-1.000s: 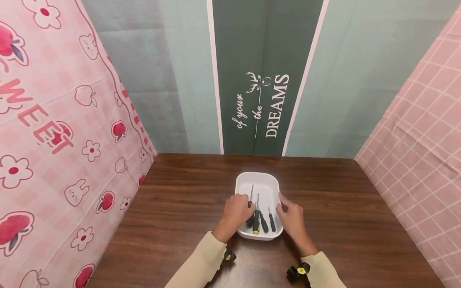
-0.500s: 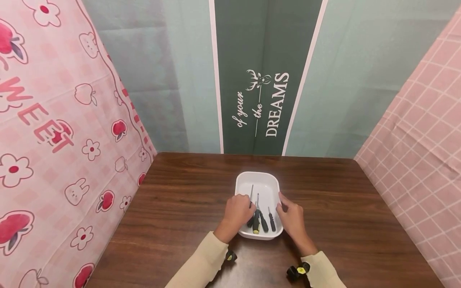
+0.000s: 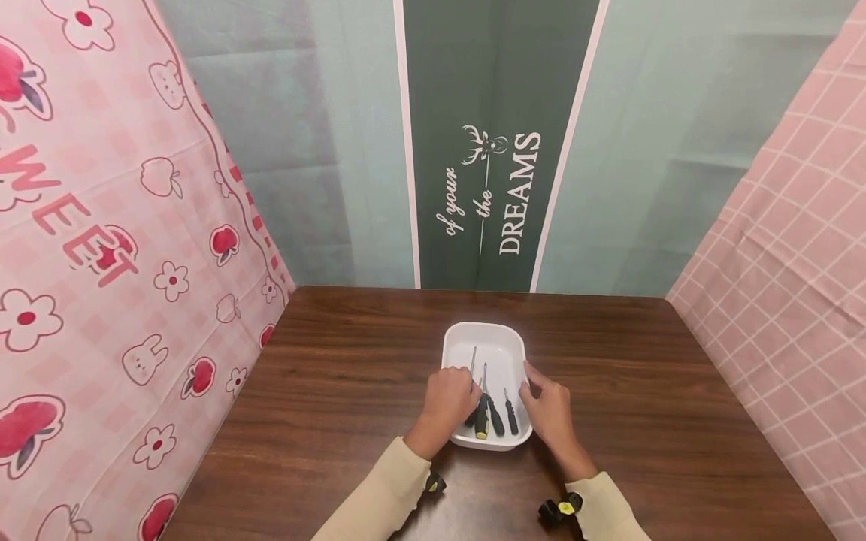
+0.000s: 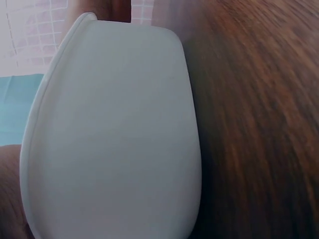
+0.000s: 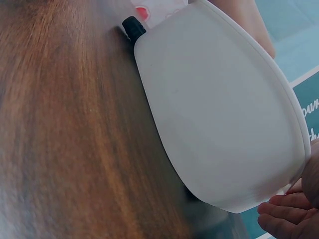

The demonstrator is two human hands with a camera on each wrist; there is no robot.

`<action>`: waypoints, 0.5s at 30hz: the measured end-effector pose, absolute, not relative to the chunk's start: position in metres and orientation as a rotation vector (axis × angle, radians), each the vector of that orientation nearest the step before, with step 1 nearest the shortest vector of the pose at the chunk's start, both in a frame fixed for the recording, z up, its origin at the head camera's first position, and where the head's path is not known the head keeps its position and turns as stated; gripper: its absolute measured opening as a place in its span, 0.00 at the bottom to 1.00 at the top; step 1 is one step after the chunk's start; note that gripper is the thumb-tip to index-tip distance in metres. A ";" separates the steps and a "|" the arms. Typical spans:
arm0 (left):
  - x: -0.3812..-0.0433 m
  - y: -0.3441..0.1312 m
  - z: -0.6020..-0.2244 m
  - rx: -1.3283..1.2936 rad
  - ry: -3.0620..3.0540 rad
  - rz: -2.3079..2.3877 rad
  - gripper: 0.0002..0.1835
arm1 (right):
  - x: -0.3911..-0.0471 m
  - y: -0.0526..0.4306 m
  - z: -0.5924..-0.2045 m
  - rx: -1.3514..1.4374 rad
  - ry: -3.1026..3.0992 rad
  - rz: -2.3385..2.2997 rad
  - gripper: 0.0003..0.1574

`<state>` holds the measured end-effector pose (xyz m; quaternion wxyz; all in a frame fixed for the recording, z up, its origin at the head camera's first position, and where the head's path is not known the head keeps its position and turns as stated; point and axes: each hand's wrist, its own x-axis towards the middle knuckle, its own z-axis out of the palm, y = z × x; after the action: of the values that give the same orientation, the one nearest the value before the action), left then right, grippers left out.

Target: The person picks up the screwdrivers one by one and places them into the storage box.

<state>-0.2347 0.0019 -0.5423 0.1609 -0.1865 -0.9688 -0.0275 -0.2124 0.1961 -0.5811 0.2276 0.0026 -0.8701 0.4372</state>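
A white tray point(image 3: 489, 347) stands on the brown table, holding several screwdrivers with black handles. My left hand point(image 3: 449, 397) reaches over the tray's left rim with curled fingers, on the handle of the leftmost screwdriver point(image 3: 473, 359); its shaft points away, and the fingertips are hidden. Beside it lie a black-and-yellow screwdriver point(image 3: 482, 422), another black-handled screwdriver point(image 3: 497, 419) and a small screwdriver point(image 3: 511, 418). My right hand point(image 3: 546, 402) grips the right rim, thumb on the inner side. In the right wrist view, its fingers point(image 5: 284, 214) show outside the tray wall point(image 5: 224, 114).
The wooden table point(image 3: 352, 353) extends around the tray. A green printed cloth point(image 3: 494, 90) hangs behind it, a pink patterned cloth point(image 3: 101, 300) on the left and a pink checked cloth point(image 3: 785, 248) on the right. Black wrist devices point(image 3: 560, 511) sit by both sleeves.
My left hand has shifted slightly to the right over the screwdriver handle. The tray, the screwdrivers and my right hand look unmoved.
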 end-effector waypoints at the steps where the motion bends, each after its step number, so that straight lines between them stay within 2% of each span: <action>1: -0.234 0.002 -0.543 -0.534 -2.765 -0.068 0.19 | -0.212 0.196 -0.581 0.007 -2.395 1.206 0.25; 15: -0.236 0.000 -0.548 -0.617 -2.735 0.024 0.19 | -0.214 0.196 -0.587 0.018 -2.369 1.185 0.24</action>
<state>-0.2364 -0.0001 -0.5479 0.1682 -0.2170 -0.9615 0.0083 -0.2137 0.1955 -0.5867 0.2441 0.0065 -0.8673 0.4338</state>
